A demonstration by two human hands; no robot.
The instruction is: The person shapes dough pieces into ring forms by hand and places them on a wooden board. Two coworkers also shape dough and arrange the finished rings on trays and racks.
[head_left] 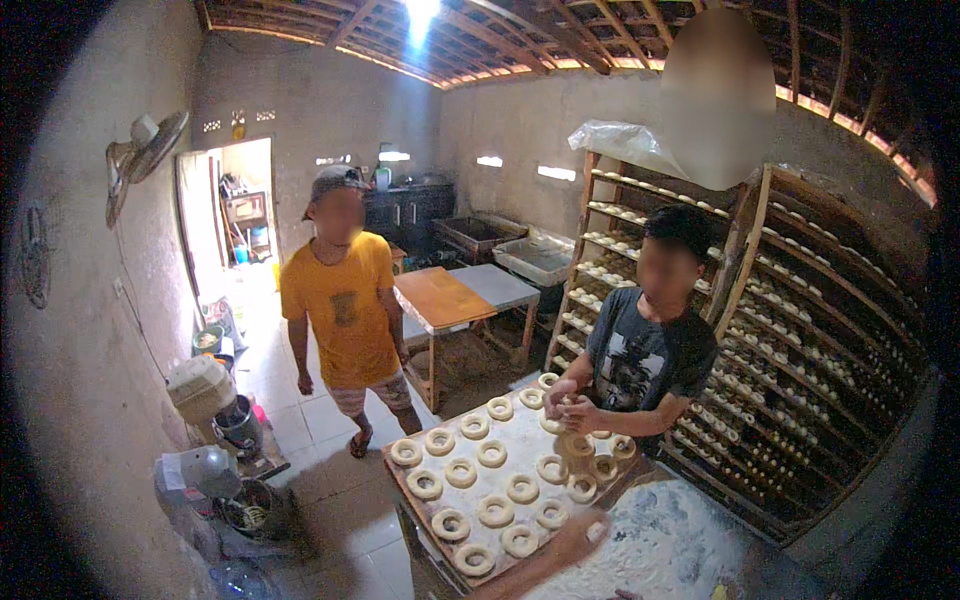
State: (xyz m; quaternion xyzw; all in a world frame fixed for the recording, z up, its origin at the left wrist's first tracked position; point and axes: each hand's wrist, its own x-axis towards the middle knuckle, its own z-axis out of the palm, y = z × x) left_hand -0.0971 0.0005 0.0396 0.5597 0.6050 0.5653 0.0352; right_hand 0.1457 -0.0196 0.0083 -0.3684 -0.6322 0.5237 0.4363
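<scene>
My left hand (580, 532) reaches in from the lower edge over the near right of a floured board (450, 500). Its fingers are curled around something pale too small to name. The board carries several raw dough rings (496, 510). What may be fingertips of my right hand (625, 594) barely show at the bottom edge, too little to tell their state. Right of the board is a flour-dusted work surface (680, 530). Across the board, a person in a dark T-shirt handles dough with both hands (572, 410).
A person in a yellow T-shirt (345, 310) stands at the board's far left. Wooden racks (800, 350) of dough trays line the right. An orange-topped table (440, 300) and basins (525, 258) stand behind. Mixers (200, 385) are along the left wall, near a doorway (240, 220).
</scene>
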